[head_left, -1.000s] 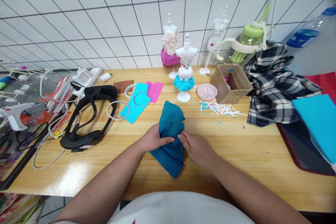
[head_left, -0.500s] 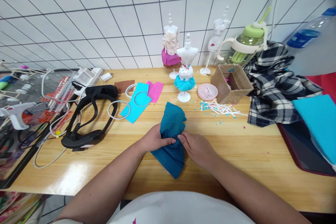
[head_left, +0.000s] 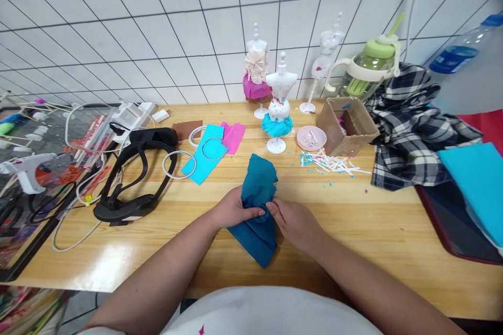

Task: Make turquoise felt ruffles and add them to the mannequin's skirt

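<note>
A pleated piece of dark teal cloth (head_left: 257, 183) lies on the wooden table (head_left: 365, 220) in front of me. My left hand (head_left: 231, 209) pinches its gathered middle from the left. My right hand (head_left: 294, 222) pinches the same spot from the right, fingertips almost meeting. The cloth fans out above and below the pinch. Beyond it stands a small white mannequin (head_left: 278, 99) with a turquoise skirt, and another mannequin (head_left: 255, 70) with a pink skirt.
A black headband device (head_left: 131, 178) and cables lie at left, with rings on turquoise paper (head_left: 204, 154). A pink dish (head_left: 310, 137), cardboard box (head_left: 346, 123), paper scraps (head_left: 330, 162), plaid cloth (head_left: 408, 125), green bottle (head_left: 369, 65) and dark tray (head_left: 456, 220) sit at right.
Both hands keep their pinch on the cloth's middle; the lower part has drawn in slightly narrower. Otherwise only the camera shifted a little.
</note>
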